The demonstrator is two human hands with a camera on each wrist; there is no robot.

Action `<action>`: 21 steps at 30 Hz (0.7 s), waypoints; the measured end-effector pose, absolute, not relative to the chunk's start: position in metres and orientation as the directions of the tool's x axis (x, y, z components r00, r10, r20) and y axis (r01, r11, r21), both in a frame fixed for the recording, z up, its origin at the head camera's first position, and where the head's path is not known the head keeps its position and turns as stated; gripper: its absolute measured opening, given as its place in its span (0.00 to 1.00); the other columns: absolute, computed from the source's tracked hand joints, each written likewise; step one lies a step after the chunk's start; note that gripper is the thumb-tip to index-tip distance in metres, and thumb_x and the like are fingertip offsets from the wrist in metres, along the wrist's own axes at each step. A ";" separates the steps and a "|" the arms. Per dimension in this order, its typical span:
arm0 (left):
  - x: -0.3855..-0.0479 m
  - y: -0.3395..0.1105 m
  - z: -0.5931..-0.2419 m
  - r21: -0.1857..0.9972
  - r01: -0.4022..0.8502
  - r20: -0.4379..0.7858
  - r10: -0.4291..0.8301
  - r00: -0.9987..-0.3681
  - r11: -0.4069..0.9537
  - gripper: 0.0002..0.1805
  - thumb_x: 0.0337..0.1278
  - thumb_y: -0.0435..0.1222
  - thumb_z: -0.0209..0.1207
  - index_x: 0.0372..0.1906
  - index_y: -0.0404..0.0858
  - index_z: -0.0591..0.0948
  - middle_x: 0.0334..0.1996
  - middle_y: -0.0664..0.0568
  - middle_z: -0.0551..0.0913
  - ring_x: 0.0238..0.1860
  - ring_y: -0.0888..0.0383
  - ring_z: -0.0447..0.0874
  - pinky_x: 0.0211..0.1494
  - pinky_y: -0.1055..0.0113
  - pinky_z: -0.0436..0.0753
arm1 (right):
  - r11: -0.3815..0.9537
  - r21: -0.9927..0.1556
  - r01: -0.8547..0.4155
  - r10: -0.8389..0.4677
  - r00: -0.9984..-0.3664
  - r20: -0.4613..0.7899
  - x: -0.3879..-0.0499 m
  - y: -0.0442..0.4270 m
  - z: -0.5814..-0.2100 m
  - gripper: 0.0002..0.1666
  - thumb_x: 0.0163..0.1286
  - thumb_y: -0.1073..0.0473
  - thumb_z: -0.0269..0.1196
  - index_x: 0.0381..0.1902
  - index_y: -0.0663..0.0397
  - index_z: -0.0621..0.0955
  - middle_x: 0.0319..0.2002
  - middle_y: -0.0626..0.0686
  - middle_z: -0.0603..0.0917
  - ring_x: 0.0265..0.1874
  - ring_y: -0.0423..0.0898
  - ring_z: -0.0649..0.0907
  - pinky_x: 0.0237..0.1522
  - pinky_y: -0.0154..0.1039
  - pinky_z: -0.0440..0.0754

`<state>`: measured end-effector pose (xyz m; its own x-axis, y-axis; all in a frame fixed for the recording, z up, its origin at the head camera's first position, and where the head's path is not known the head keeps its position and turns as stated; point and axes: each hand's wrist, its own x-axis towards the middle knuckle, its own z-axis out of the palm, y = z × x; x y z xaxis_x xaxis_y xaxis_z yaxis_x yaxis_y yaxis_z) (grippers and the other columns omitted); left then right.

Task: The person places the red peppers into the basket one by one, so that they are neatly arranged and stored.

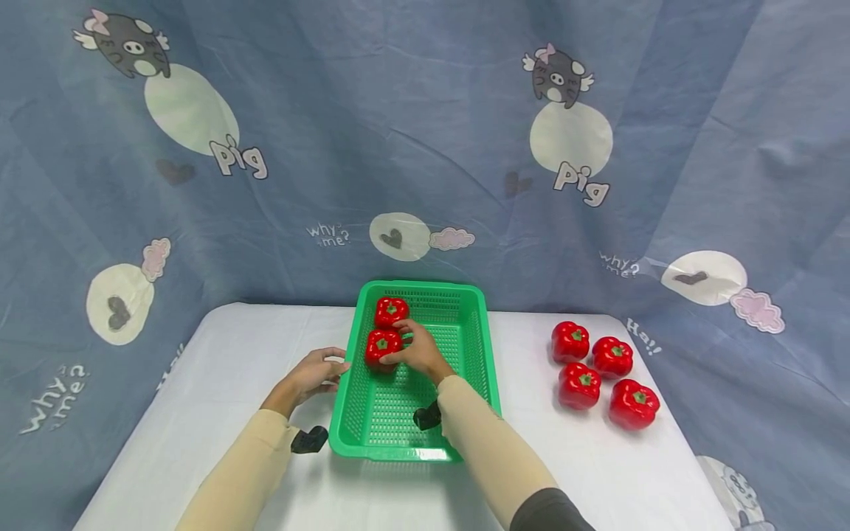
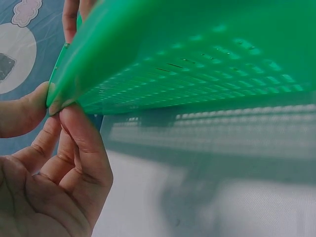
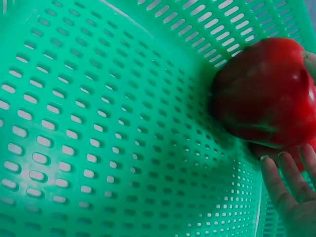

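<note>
A green plastic basket (image 1: 415, 454) with slotted walls stands in the middle of the table. Two red bell peppers lie along its left side: a far pepper (image 1: 390, 310) and a nearer pepper (image 1: 380, 345). My right hand (image 1: 422, 354) reaches over the basket and rests around the right side of the nearer pepper (image 3: 261, 94). Its thumb is against the pepper, while its other fingers (image 3: 276, 182) extend beside it, loosely spread. With thumb and fingertips my left hand (image 2: 74, 168) pinches the basket's left rim (image 2: 57, 84).
On the table's right side sits a group of several red bell peppers, among them a front pepper (image 1: 634, 405) and a back pepper (image 1: 569, 341). A white cloth (image 1: 531, 442) covers the table. Behind it hangs a blue printed curtain (image 1: 425, 147).
</note>
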<state>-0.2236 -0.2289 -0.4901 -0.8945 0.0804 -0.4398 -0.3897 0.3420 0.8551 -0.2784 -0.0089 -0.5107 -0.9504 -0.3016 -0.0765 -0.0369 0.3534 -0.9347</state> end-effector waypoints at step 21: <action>-0.224 -0.230 -0.487 0.853 -0.378 -0.439 0.103 -0.893 0.359 0.23 0.66 0.34 0.53 0.62 0.29 0.68 0.34 0.50 0.83 0.34 0.57 0.80 0.39 0.62 0.80 | 0.244 -0.970 0.001 -0.376 -0.922 -0.096 -0.266 0.049 -0.481 0.33 0.57 0.62 0.72 0.60 0.56 0.74 0.61 0.63 0.72 0.60 0.65 0.72 0.53 0.50 0.77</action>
